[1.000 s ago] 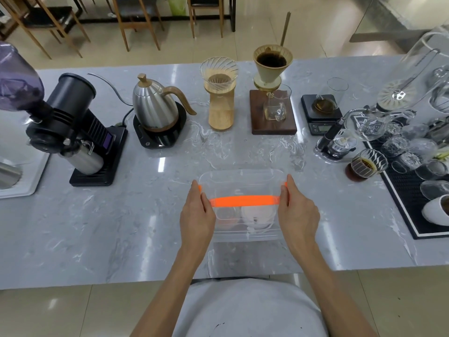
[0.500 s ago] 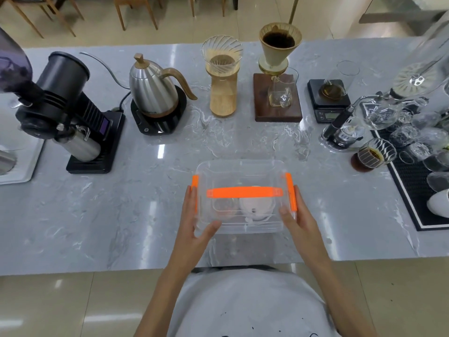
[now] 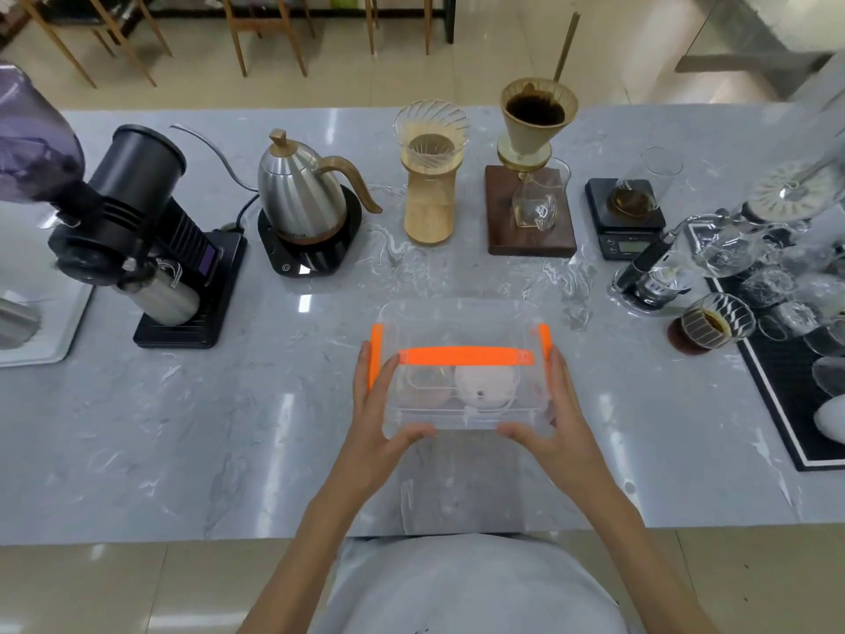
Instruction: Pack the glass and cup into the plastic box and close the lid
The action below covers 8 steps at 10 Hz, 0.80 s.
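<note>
Both hands have slid from the box's sides toward its near edge since the earlier frames, the thumbs now wrapped around the near rim. The left hand (image 3: 372,421) holds the plastic box (image 3: 462,327) at its near left corner, fingers along the left side by the orange latch (image 3: 376,354). The right hand (image 3: 560,423) grips the near right corner in the same way. The box sits on the marble counter (image 3: 228,427), near the front edge, with its clear lid (image 3: 457,322) on and an orange handle (image 3: 466,357) lying across the top. Inside, the glass (image 3: 423,384) lies on the left and the white cup (image 3: 487,384) on the right, side by side. Farther back stand a steel kettle (image 3: 299,194) and a black grinder (image 3: 132,208) to the left.
</note>
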Tool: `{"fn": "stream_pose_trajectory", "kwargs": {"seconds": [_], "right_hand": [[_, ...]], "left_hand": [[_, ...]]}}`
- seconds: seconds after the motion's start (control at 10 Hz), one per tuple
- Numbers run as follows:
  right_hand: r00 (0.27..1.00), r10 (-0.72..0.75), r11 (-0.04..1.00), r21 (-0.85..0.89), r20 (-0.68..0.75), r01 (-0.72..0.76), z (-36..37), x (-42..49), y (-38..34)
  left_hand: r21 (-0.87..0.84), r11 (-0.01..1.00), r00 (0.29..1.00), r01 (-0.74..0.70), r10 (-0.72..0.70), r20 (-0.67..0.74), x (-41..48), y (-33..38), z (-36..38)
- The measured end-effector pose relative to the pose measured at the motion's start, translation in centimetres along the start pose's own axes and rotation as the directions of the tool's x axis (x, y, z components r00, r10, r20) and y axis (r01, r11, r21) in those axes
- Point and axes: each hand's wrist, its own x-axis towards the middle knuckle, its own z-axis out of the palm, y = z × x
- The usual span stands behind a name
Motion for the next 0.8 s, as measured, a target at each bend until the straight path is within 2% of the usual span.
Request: {"fn": "stream_pose_trajectory", "kwargs": {"seconds": [0.2, 0.4, 0.6, 0.7, 0.8], "right_hand": [[0.997, 0.057, 0.998, 0.008, -0.043, -0.056, -0.7, 7.0, -0.6], [0.998, -0.054, 0.998, 0.027, -0.028, 0.055, -1.7, 11.9, -2.1], [0.996, -0.089, 0.995, 0.041, -0.020, 0.089, -2.1, 12.8, -2.4], [0.994, -0.105, 0.989, 0.098, -0.031, 0.108, -2.0, 12.6, -1.7], [1.000, 0.009, 0.980, 0.198, -0.029, -0.003, -1.9, 12.1, -1.4]], "left_hand": [[0.053, 0.999, 1.000, -0.002, 0.002, -0.007, 7.5, -1.3, -0.9], [0.085, 0.996, 1.000, 0.000, 0.000, 0.003, 12.6, -1.4, -1.5], [0.115, 0.993, 1.000, -0.001, 0.000, 0.009, 13.5, -1.4, -1.5], [0.021, 1.000, 0.998, -0.022, 0.023, -0.051, 13.8, -1.4, -1.3], [-0.185, 0.978, 0.987, 0.093, -0.115, -0.113, 13.3, -1.5, -1.4]]}}
